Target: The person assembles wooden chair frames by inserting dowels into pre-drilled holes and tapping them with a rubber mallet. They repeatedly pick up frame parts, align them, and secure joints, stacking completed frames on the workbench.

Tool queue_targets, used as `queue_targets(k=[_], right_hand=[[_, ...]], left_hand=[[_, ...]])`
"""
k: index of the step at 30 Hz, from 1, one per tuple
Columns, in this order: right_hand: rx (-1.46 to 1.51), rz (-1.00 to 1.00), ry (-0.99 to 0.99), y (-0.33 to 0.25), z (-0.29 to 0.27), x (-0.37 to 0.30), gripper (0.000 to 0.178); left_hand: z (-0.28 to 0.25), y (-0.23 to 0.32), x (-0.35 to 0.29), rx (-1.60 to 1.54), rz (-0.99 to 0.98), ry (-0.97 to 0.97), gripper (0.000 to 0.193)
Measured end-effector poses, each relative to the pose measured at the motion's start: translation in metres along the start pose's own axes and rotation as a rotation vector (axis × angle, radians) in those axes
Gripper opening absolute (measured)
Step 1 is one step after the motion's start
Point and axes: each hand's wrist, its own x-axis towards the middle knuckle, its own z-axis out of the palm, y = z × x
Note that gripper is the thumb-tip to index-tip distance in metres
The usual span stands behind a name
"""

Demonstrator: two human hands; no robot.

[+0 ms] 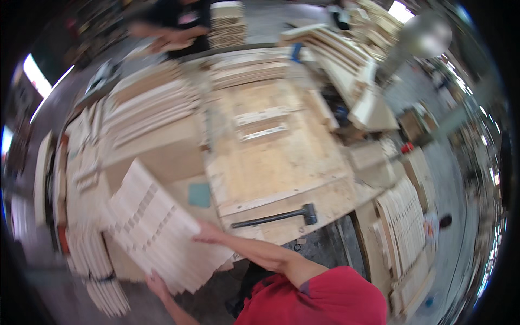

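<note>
A wide bundle of pale wooden slats (157,227), laid side by side and marked with rows of dark notches, slants across the near left of the bench. My right hand (209,233) grips its right edge, with the fingers partly hidden by the wood. At the lower left edge, my left hand (156,284) is closed on the same bundle. Right of the bundle, a black mallet (276,216) lies on the plywood board (271,179). A small green sheet (199,195) sits just beyond my right hand.
Two notched strips (262,123) lie mid-board. Stacked slats (154,103) cover the far left; more slats (95,254) stand at the near left. Angled wooden frames (346,70) are piled at the far right, with a slat stack (401,225) below. Another person's hands (173,40) work beyond the bench.
</note>
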Motion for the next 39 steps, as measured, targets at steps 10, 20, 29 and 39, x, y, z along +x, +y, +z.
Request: queue_targets(k=[10,20,29,39], right_hand=[[-0.332,-0.181,0.182,-0.011,-0.021,-0.042,0.097],[-0.142,-0.328,0.409,0.032,-0.106,-0.092,0.09],[0.603,-0.176,1.568,0.187,-0.376,-0.298,0.049],[0.949,-0.158,1.684,0.287,-0.445,-0.465,0.054]], left_hand=[[0.023,0.02,-0.026,0.317,-0.163,0.119,0.061],[0.057,0.066,-0.065,0.311,-0.093,-0.01,0.073],[0.288,0.225,-0.133,-0.102,0.874,-0.292,0.076],[0.654,0.479,-0.551,0.263,1.625,-1.201,0.124]])
